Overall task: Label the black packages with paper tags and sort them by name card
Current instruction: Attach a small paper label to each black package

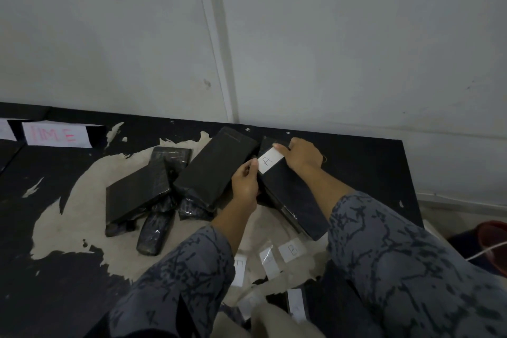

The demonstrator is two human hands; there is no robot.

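Note:
A long black package [293, 197] lies tilted at the right of the pile, with a white paper tag marked "A" [270, 160] on its far end. My left hand [245, 186] pinches the tag's near corner at the package's left edge. My right hand [300, 155] reaches over the far end, fingertips on the tag's upper corner. Several more black packages [214, 167] [140, 189] [155, 230] lie heaped to the left. Loose paper tags, one marked "B" [292, 250], lie on the table near my forearms.
The black table [55, 228] has a large worn beige patch under the pile. A white name card with pink letters [57, 136] stands at the far left by the wall. The table's right edge [408, 178] drops off, with a red object [493, 244] beyond it.

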